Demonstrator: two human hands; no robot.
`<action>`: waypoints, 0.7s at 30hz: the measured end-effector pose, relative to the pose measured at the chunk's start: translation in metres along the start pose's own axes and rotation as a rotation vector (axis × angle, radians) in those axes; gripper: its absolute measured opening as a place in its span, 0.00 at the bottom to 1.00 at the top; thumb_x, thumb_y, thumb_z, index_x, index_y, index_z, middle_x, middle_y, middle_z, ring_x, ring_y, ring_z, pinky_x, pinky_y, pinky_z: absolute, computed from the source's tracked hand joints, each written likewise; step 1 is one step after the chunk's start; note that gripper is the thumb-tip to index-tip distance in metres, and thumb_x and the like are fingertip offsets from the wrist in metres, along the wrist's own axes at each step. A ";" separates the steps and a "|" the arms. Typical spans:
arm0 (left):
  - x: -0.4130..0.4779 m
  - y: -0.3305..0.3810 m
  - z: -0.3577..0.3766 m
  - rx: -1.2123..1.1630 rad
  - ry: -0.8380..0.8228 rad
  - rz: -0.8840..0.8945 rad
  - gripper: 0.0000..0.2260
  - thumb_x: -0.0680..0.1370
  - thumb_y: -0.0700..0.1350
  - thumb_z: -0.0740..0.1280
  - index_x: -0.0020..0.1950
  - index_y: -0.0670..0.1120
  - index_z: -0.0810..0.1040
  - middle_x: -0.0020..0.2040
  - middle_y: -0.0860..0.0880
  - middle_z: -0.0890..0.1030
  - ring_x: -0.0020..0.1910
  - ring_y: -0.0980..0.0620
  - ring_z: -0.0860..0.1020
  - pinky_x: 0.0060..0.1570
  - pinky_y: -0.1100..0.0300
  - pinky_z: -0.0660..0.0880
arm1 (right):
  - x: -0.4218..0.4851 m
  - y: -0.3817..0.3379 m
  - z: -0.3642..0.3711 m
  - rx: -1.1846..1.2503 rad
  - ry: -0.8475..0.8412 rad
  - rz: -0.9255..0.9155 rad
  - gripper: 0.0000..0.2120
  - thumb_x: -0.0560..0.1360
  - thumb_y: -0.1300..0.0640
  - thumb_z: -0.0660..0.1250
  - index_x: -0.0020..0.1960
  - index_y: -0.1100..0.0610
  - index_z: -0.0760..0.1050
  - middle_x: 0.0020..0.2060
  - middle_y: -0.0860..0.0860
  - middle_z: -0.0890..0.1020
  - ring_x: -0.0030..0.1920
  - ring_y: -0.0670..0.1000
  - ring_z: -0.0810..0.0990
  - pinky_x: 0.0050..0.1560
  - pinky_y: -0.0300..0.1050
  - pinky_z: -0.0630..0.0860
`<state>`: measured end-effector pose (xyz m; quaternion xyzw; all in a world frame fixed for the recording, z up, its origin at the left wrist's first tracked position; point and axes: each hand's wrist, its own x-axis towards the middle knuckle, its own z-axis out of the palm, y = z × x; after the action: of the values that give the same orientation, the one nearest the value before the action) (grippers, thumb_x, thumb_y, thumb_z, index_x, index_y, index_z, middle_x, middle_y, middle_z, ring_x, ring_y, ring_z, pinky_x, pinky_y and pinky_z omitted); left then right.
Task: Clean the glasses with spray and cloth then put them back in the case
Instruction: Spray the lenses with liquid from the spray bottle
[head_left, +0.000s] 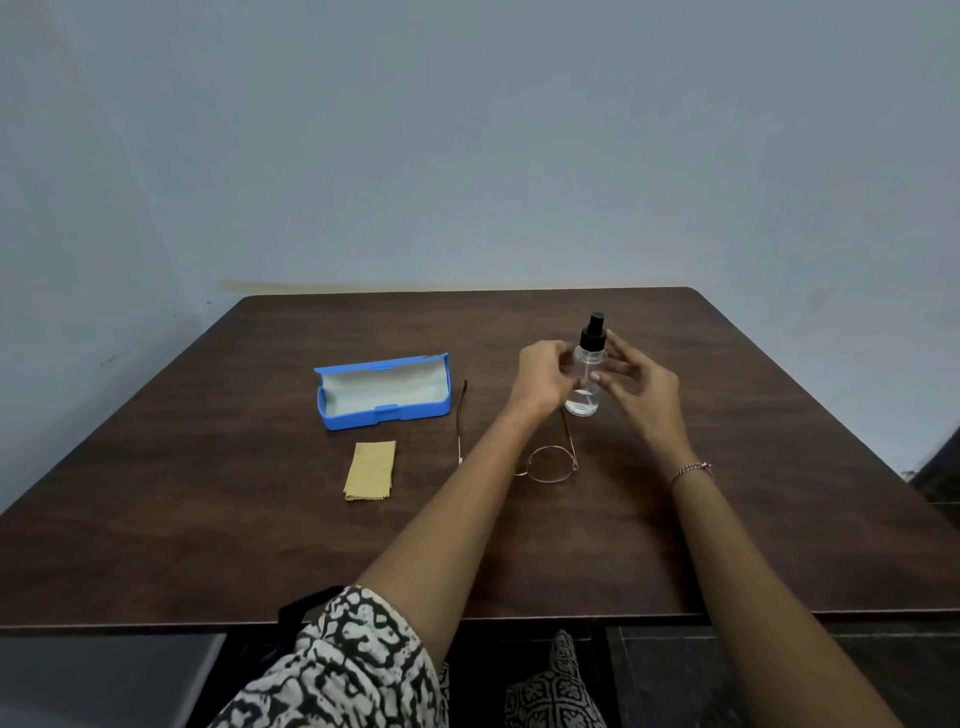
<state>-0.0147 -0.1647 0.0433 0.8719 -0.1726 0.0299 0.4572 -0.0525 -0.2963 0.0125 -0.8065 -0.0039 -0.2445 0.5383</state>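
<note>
A clear spray bottle (588, 371) with a black pump top stands upright on the brown table (208, 493). My left hand (543, 376) is at the bottle's left side, its curled fingers on the body. My right hand (641, 382) is at the right side, fingers loosely spread behind the bottle and thumb in front of it. Thin-rimmed round glasses (553, 464) lie on the table just in front of the bottle, their temples unfolded; my left forearm hides one lens. A blue case (382, 410) lies open to the left. A folded yellow cloth (370, 470) lies in front of the case.
The table's far edge meets a pale blue wall (467, 156). The near edge is close to my body, with a patterned sleeve (353, 660) below it. Dark objects sit off the table's right side.
</note>
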 end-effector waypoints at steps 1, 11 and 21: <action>0.000 0.000 0.000 -0.003 0.002 0.009 0.19 0.68 0.36 0.75 0.58 0.38 0.79 0.47 0.44 0.82 0.44 0.55 0.76 0.46 0.66 0.72 | -0.001 0.002 -0.001 0.028 0.003 -0.018 0.34 0.70 0.66 0.72 0.72 0.52 0.64 0.53 0.51 0.80 0.49 0.36 0.79 0.57 0.33 0.75; -0.006 0.005 0.003 -0.025 0.101 0.138 0.16 0.70 0.38 0.75 0.57 0.40 0.80 0.49 0.45 0.84 0.42 0.57 0.79 0.42 0.74 0.74 | -0.008 -0.001 -0.009 0.043 0.024 -0.293 0.39 0.71 0.65 0.72 0.73 0.43 0.57 0.53 0.43 0.76 0.51 0.37 0.80 0.52 0.32 0.76; -0.023 0.009 -0.022 -0.004 0.138 0.082 0.23 0.69 0.41 0.75 0.64 0.42 0.76 0.55 0.45 0.82 0.52 0.53 0.80 0.54 0.68 0.72 | -0.012 -0.003 -0.014 0.268 0.071 -0.275 0.35 0.70 0.68 0.72 0.71 0.48 0.63 0.51 0.48 0.80 0.51 0.46 0.81 0.52 0.39 0.78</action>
<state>-0.0372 -0.1452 0.0584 0.8592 -0.1762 0.1082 0.4681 -0.0691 -0.3043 0.0146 -0.7103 -0.1275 -0.3414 0.6022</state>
